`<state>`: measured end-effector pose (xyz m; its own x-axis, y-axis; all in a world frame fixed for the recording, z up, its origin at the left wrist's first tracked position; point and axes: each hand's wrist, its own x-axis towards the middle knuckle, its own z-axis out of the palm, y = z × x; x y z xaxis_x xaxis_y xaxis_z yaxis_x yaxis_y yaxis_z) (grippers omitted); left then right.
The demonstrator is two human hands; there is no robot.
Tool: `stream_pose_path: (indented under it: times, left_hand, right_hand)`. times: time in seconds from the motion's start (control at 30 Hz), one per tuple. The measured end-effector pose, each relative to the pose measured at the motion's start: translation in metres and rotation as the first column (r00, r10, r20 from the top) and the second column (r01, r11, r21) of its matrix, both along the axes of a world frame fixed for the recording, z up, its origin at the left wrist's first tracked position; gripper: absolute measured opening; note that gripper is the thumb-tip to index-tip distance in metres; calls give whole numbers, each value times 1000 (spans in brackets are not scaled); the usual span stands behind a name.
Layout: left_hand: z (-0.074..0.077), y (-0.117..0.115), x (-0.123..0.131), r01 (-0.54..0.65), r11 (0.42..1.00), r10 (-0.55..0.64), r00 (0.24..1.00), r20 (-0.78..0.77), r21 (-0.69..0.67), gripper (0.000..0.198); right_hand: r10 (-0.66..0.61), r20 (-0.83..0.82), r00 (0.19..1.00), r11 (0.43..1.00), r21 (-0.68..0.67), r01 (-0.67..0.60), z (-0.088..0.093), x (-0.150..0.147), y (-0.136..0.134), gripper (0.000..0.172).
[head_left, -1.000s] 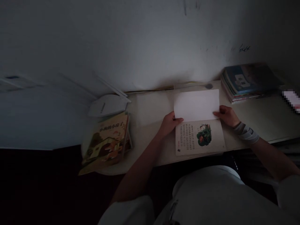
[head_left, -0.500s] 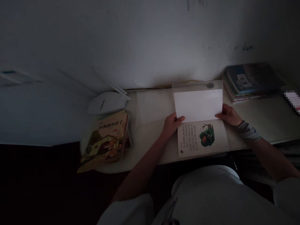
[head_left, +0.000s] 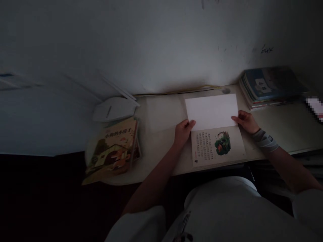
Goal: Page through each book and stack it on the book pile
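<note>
An opened book (head_left: 202,161) lies near the table's front edge, its lower page showing printed text and a colourful plant picture. Above that page is a blank white sheet (head_left: 212,111); whether it is loose or part of the book I cannot tell. My left hand (head_left: 182,132) is closed at the sheet's lower left edge, thumb on top. At the lower right edge, my right hand (head_left: 246,121) is also closed, its thumb on the paper and the other fingers curled at the side. A grey band wraps the right wrist.
To the left, a picture book (head_left: 114,148) lies on other books and overhangs the table (head_left: 161,148). Behind it is a white device with antennas (head_left: 114,109). A stack of books (head_left: 272,82) stands at the back right. The wall (head_left: 164,43) borders the table's back.
The strip of page beyond the white sheet's far edge is gone from view, and the table's round cable hole shows there. Both hands have shifted slightly, still at the sheet's edges.
</note>
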<state>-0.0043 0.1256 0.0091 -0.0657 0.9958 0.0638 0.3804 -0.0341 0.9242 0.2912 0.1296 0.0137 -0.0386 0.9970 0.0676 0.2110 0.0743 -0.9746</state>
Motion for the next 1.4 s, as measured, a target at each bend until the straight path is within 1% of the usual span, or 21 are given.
stream_pose_path:
  times: [0.07, 0.1, 0.17, 0.27, 0.37, 0.47, 0.53, 0.6, 0.67, 0.73, 0.87, 0.93, 1.0, 1.1, 1.13, 1.2, 1.27, 1.3, 1.33, 1.4]
  left_hand:
    - [-1, 0, 0, 34, 999, -34, 997, 74, 0, 28]
    - [-1, 1, -1, 41, 999, -40, 996, 80, -6, 27]
    - [-2, 0, -2, 24, 1000, -24, 999, 34, -9, 32]
    - [-1, -1, -1, -18, 999, 20, 999, -30, 40, 43]
    - [0, -2, 0, -42, 997, 44, 999, -22, 70, 47]
    - [0, -2, 2, -68, 994, 68, 998, 10, 84, 47]
    - [0, -2, 2, -59, 993, 52, 996, 73, 98, 42]
    - [-1, -1, 2, -28, 995, 13, 988, 156, 95, 35]
    - [-1, -1, 2, -10, 997, -4, 981, 192, 73, 31]
    - [0, -2, 2, -22, 998, 12, 987, 163, 62, 32]
    - [5, -6, 5, -70, 993, 65, 996, 64, 94, 43]
    - [6, -7, 6, -94, 988, 90, 995, 36, 119, 46]
    - [6, -7, 7, -116, 984, 113, 993, 30, 133, 48]
    - [2, -6, 6, -136, 984, 129, 989, 67, 116, 47]
    - [1, -5, 6, -123, 987, 113, 989, 98, 105, 45]
    - [-1, -5, 5, -55, 995, 40, 984, 171, 80, 36]
    - [-1, -5, 5, 24, 999, -32, 975, 219, 40, 25]
    - [0, -5, 6, 49, 999, -52, 973, 224, 19, 24]
    - [1, -6, 6, 57, 998, -56, 975, 217, 2, 24]
    - [3, -9, 9, 35, 999, -35, 983, 181, 1, 23]
  right_hand:
    - [4, -24, 1000, 1000, 9, -4, -1, 2, 2, 44]
    - [3, -26, 1000, 1000, 15, -3, -2, 4, 3, 45]
    - [-6, -6, 1000, 1000, 30, 6, -2, 4, 3, 47]
    - [-42, 78, 996, 997, 75, 36, 0, 2, -1, 50]
    - [-101, 162, 982, 990, 113, 84, 3, -3, -5, 54]
    - [-148, 191, 970, 984, 131, 124, 4, -6, -7, 57]
    - [-148, 176, 973, 982, 141, 124, 3, -7, -7, 55]
    - [-118, 122, 985, 986, 135, 101, 3, -7, -5, 50]
    - [-89, 70, 994, 989, 122, 80, 2, -7, -4, 46]
    - [-99, 70, 993, 987, 132, 89, 2, -8, -4, 47]
    - [-223, 160, 962, 959, 213, 187, 1, -11, -5, 54]
    - [-247, 160, 956, 951, 231, 207, 0, -12, -6, 55]
    - [-207, 126, 970, 956, 235, 173, 0, -12, -7, 54]
    - [-88, 61, 994, 978, 196, 75, 0, -12, -8, 47]
    - [-61, 39, 997, 984, 172, 54, 1, -12, -8, 45]
    - [-61, 15, 998, 989, 136, 58, 2, -11, -9, 44]
    - [-111, 31, 993, 985, 137, 106, 3, -10, -10, 45]
    - [-136, 45, 990, 981, 147, 128, 3, -10, -10, 45]
    - [-157, 53, 986, 976, 159, 146, 4, -10, -10, 46]
    - [-180, 55, 982, 969, 181, 168, 4, -10, -11, 46]
